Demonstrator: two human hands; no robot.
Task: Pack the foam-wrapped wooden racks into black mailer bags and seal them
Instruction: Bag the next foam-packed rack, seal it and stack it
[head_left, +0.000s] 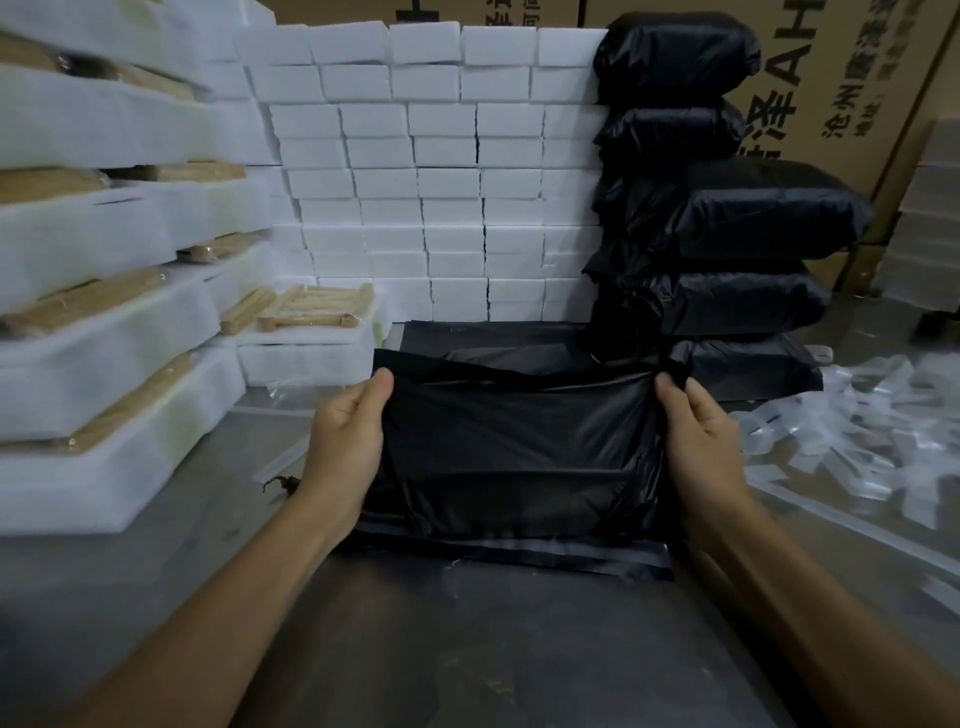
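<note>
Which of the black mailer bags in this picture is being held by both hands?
The black mailer bag lying flat on the table nearest the camera; the other filled bags sit stacked, untouched, at back right.

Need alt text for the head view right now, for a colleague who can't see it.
Both hands, left and right, grip the sides of a filled black mailer bag on the table. Sealed black bags are stacked behind on the right; foam-wrapped wooden racks on the left.

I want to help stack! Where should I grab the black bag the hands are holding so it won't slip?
Probably by its two short sides, like the left hand and right hand do. The filled mailer bag lies flat and wide, bulging in the middle, so come in from left and right with thumbs on top.
</note>
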